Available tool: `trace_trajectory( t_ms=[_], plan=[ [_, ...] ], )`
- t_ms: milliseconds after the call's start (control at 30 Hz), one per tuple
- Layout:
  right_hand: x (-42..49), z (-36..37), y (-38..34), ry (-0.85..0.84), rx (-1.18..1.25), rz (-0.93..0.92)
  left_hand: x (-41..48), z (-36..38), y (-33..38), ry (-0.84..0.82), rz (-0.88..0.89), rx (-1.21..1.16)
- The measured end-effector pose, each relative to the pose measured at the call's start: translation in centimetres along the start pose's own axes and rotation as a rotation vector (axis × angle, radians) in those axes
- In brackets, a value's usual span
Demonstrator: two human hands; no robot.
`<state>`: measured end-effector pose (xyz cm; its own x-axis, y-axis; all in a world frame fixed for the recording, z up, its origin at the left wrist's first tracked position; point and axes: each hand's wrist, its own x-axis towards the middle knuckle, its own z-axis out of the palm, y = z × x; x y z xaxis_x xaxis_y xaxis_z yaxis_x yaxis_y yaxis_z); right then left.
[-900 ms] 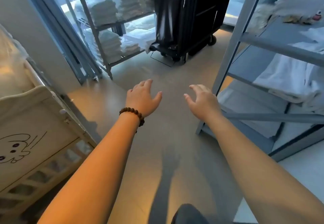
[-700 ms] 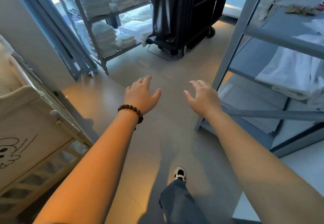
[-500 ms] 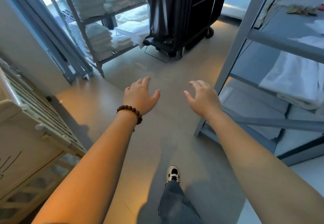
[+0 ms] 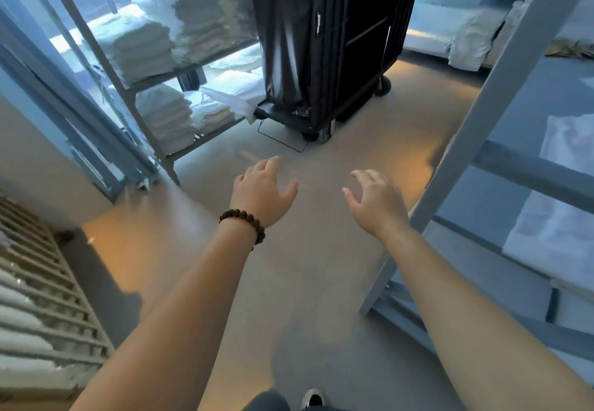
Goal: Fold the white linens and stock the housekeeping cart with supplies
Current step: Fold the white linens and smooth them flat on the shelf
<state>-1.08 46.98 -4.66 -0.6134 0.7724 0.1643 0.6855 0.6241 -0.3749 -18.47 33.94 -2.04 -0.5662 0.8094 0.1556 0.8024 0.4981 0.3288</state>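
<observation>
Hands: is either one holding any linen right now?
No, the left hand and right hand hang empty, fingers spread, above the floor.

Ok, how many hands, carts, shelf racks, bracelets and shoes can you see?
Hands: 2, the left hand and the right hand
Cart: 1
Shelf racks: 2, one on the left, one on the right
Bracelet: 1
Shoe: 1
Total: 7

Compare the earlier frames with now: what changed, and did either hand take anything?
The person has stepped forward: the black cart sits nearer, more of it showing, and the white crib has slid back at left, its drawn panel gone from view. Nothing was grasped or released. The left hand and right hand stay open, empty, held out ahead.
</observation>
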Motion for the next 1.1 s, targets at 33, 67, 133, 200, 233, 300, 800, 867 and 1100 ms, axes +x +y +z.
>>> trace_trajectory(
  t_ms=[33, 67, 133, 200, 233, 300, 800, 867, 1100],
  plan=[
    [1.2, 0.2, 0.4, -0.001, 0.001, 0.005, 1.3, 0.4, 0.2, -0.006, 0.007, 0.001],
    [2.4, 0.4, 0.8, -0.004, 0.002, 0.01, 2.6, 0.8, 0.3, -0.012, 0.014, 0.004],
    [4.6, 0.9, 1.6, -0.012, 0.005, 0.02, 5.2, 1.6, 0.5, -0.025, 0.024, 0.004],
    [6.8, 1.5, 2.6, -0.015, 0.013, 0.033, 7.8, 2.5, 0.7, -0.035, 0.036, -0.006],
    [8.0, 1.8, 3.1, -0.013, 0.017, 0.04, 9.2, 3.0, 0.8, -0.035, 0.042, -0.017],
    [10.5, 2.4, 4.1, -0.004, 0.022, 0.054, 12.2, 4.1, 1.0, -0.036, 0.054, -0.041],
    [38.4, 5.7, 10.6, 0.096, -0.047, 0.26, 44.3, 11.2, 3.0, -0.148, 0.259, -0.098],
    [41.9, 5.1, 11.7, 0.142, -0.055, 0.299, 49.1, 11.6, 4.4, -0.152, 0.314, -0.098],
    [49.7, 3.1, 17.6, 0.212, -0.069, 0.445, 60.7, 15.4, 10.7, -0.214, 0.461, -0.114]
  ],
)
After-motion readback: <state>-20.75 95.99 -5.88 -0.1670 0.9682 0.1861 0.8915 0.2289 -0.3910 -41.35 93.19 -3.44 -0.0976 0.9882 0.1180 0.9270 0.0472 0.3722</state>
